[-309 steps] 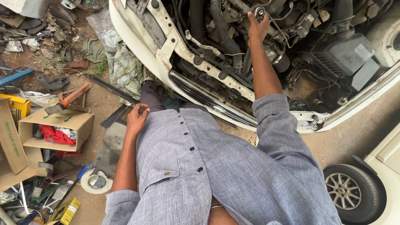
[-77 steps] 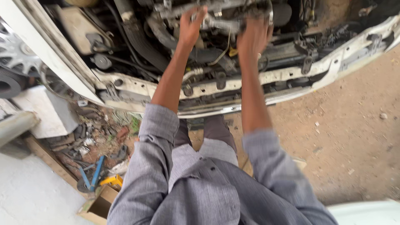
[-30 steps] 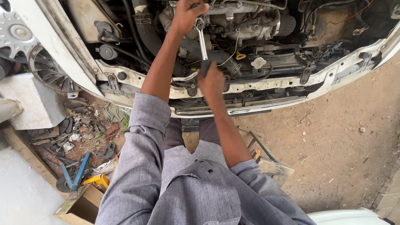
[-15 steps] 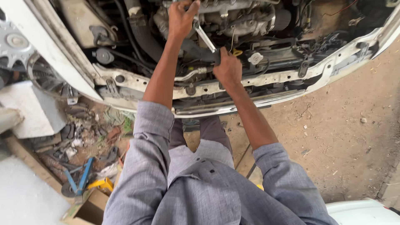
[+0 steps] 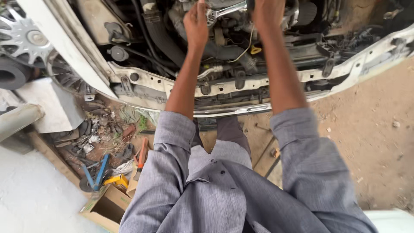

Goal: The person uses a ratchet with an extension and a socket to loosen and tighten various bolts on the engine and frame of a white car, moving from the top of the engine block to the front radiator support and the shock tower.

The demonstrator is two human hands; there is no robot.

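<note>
Open-air car repair yard. Car's engine bay (image 5: 241,47) exposed, front bumper off, white body frame (image 5: 172,86) bare. Dirt ground (image 5: 366,142). Scrap and tools (image 5: 103,168) littered beside a cardboard box (image 5: 108,207). Wheel cover (image 5: 26,39) and tyre (image 5: 10,75) lying left.

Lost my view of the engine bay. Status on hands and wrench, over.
Left hand at the wrench head, right hand gripping its handle. Wrench lies level over the engine top. Hoses crowd the left side.
</note>
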